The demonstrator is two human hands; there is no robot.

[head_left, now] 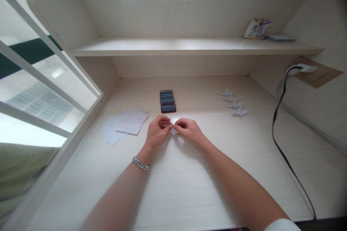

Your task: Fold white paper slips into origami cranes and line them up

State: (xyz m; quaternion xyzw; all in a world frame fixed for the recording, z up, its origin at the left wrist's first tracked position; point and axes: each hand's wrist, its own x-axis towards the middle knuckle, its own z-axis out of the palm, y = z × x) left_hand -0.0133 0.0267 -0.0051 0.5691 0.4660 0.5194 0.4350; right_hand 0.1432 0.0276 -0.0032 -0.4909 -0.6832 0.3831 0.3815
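Near the middle of the desk, my left hand (159, 129) and my right hand (189, 130) meet with thumbs and fingertips pinched together. Between them is a small piece of white paper (173, 129), mostly hidden by the fingers; its folded shape is hard to make out. Just beyond the hands lies a dark phone (168, 107) with its screen up, partly blurred out. Left of my left hand is a spread of white paper sheets (132, 122), the top ones bearing faint lines. Several folded paper cranes (235, 104) stand in a row to the right. A silver chain bracelet (141, 163) circles my left wrist.
The pale desk (173, 187) has a raised shelf (162, 45) across its back, holding a small colourful box (257, 29) and a flat item (279, 38) at the right. From a wall socket (314, 72) a black cable (279, 144) runs down the right side. Railings (40, 75) border the left.
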